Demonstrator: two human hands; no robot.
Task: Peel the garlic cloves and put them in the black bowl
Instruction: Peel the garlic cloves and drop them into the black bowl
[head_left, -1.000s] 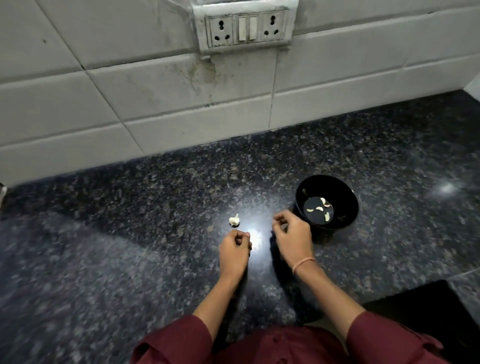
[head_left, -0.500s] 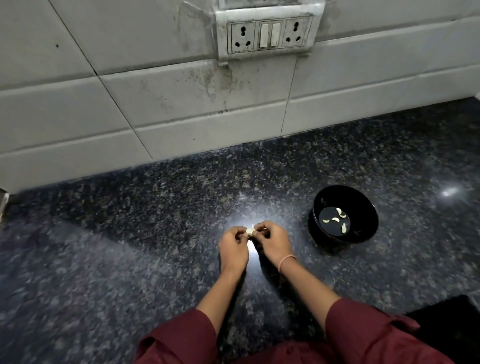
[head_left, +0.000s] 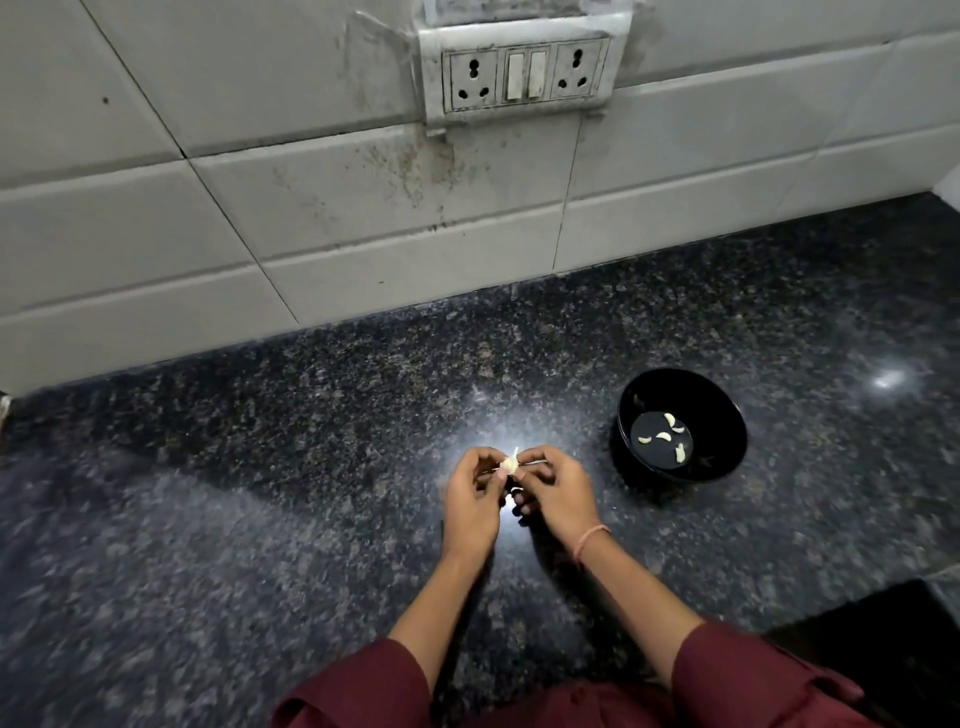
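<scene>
A small pale garlic clove (head_left: 509, 464) with its papery skin sticking up is held between both hands over the dark granite counter (head_left: 260, 493). My left hand (head_left: 471, 499) pinches it from the left and my right hand (head_left: 558, 493) pinches it from the right. To the right of my hands stands the black bowl (head_left: 727, 415) with several peeled cloves (head_left: 662, 437) on its bottom.
A white tiled wall (head_left: 363, 208) with a socket and switch plate (head_left: 524, 73) rises behind the counter. A dark recess (head_left: 893, 649) cuts into the counter at the lower right. Maroon sleeves cover my forearms at the bottom edge.
A clove lay on the counter a second ago. Both hands came together and lifted it, and now they hold it between their fingertips. The view has tilted up and left.
</scene>
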